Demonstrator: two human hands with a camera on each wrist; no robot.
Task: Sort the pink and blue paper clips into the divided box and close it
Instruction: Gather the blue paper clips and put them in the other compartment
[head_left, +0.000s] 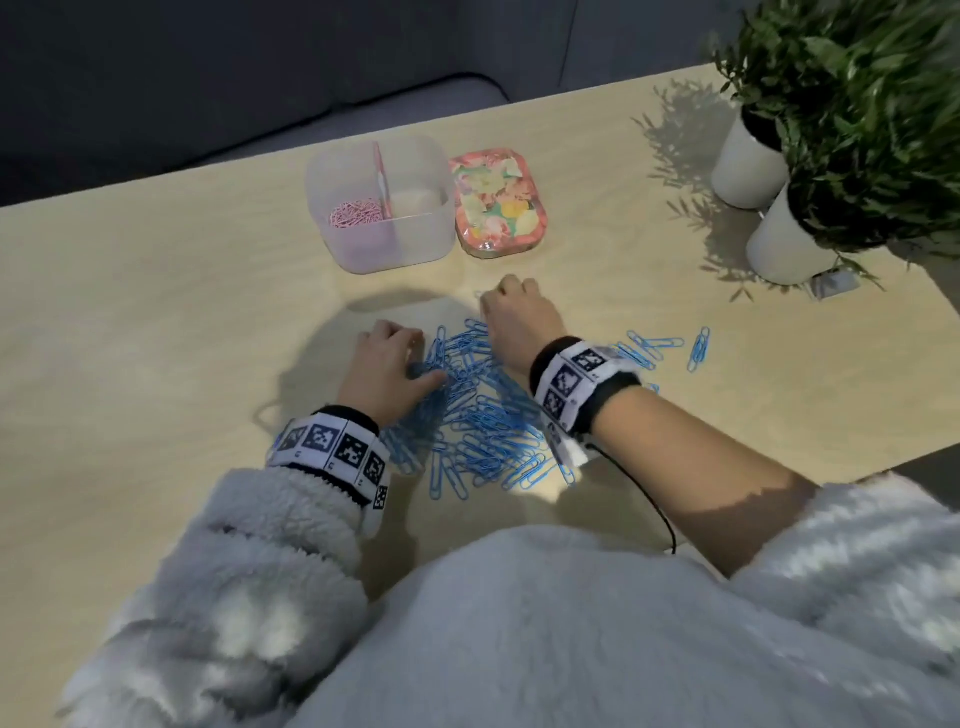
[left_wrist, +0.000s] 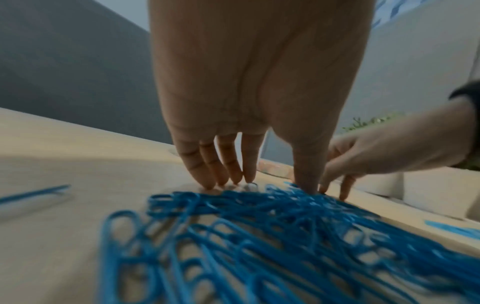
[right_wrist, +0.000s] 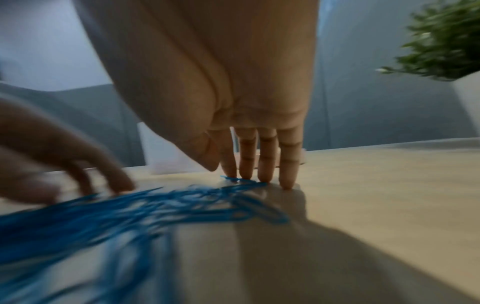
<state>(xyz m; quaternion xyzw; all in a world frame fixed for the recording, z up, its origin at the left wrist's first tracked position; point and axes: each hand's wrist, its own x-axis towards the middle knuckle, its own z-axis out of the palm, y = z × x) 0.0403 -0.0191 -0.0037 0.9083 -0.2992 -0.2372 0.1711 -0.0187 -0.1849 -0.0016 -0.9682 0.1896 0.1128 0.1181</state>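
Blue paper clips (head_left: 478, 410) mid-frame on pale wood-grain table (head_left: 156, 322). Pink clips (head_left: 356, 213) in clear box (head_left: 379, 202), pink divider (head_left: 382, 179). Floral pink-yellow lid (head_left: 498, 202). White pots (head_left: 748, 161), green leaves, upper right. Black-white checker wristbands (head_left: 332, 452).

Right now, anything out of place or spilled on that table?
A few blue clips lie strayed to the right, apart from the main blue pile that the left hand and right hand are raking. The box holds pink clips in one half only; its floral lid lies beside it.
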